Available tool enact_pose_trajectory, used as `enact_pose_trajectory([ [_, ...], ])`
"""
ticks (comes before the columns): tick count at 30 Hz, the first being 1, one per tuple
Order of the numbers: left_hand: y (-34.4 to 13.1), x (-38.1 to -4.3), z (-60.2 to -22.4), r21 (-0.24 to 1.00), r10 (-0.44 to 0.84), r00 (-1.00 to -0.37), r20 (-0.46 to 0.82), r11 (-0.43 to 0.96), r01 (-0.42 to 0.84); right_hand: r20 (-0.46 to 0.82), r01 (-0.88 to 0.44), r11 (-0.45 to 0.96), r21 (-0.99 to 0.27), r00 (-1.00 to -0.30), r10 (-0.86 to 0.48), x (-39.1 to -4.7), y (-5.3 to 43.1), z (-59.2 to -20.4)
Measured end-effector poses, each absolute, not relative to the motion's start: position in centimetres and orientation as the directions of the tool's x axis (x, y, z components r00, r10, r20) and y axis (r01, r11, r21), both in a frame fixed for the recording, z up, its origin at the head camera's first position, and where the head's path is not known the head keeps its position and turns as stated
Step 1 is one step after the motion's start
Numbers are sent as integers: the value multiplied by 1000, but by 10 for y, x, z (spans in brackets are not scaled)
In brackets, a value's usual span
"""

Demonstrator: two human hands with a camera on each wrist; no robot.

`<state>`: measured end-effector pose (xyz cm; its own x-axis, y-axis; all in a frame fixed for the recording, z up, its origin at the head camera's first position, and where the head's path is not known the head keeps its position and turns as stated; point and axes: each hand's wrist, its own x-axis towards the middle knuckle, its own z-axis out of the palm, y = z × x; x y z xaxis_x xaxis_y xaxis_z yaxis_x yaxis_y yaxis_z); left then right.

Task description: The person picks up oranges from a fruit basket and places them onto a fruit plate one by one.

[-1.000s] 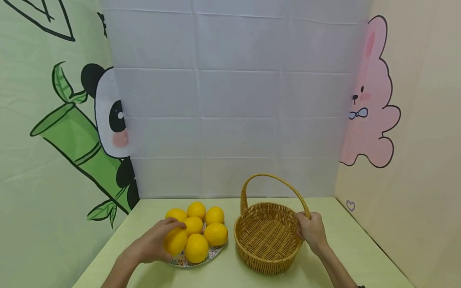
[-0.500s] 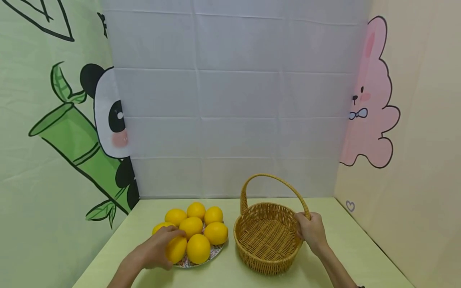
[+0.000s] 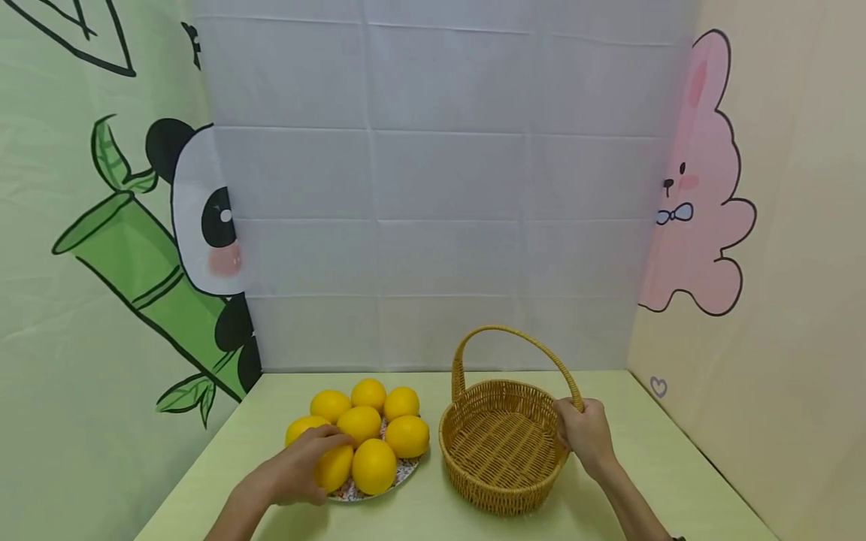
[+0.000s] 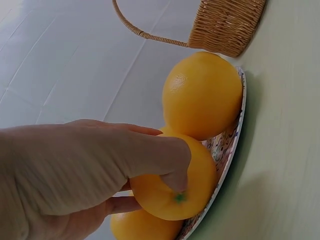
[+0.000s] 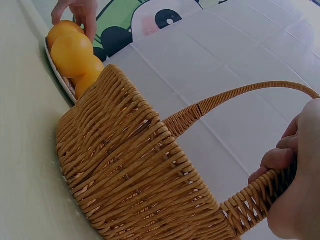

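Several oranges [image 3: 374, 466] sit close together on a round patterned plate [image 3: 352, 494] at the middle left of the table. My left hand [image 3: 294, 467] holds the orange at the plate's near left [image 4: 172, 187]; its thumb lies beside the green stem end in the left wrist view. That orange still rests among the others at the plate. To the right stands a wicker basket [image 3: 504, 451] with a tall arched handle [image 3: 504, 328], and no fruit shows inside it. My right hand [image 3: 587, 437] grips the right foot of the handle, near the rim.
A pale table [image 3: 433, 518] carries the plate and basket, with a narrow gap between them. Behind rises a grey creased sheet [image 3: 440, 188]. Side walls bear a panda drawing [image 3: 206, 218] at left and a pink rabbit [image 3: 704, 188] at right.
My left hand has shifted slightly down and right on the near-left orange, and another orange now shows behind its fingers. A few oranges have moved slightly. The right hand and basket stay put.
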<state>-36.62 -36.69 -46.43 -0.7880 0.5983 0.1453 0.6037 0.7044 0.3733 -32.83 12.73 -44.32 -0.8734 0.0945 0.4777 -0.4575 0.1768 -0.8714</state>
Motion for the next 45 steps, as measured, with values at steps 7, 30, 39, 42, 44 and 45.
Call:
enact_pose_trajectory([
  [7,-364,-362,-465,374,602,-785,145,702,607,467,-439,203,-875,-877,116,-331,129,-446],
  [30,-318,-351,-441,413,491,-793,361,678,608,377,-258,354,-899,-868,324,-341,136,-435],
  [39,-289,-346,-439,360,541,-724,427,633,685,402,-235,407,-883,-827,394,-354,151,-437],
  [42,-280,-344,-440,343,565,-697,441,611,713,400,-231,410,-882,-827,395,-359,159,-437],
  [44,-275,-344,-441,335,579,-686,441,603,724,395,-221,415,-882,-828,399,-363,164,-436],
  [45,-273,-343,-442,329,585,-682,438,602,728,390,-216,414,-884,-830,399,-365,167,-436],
])
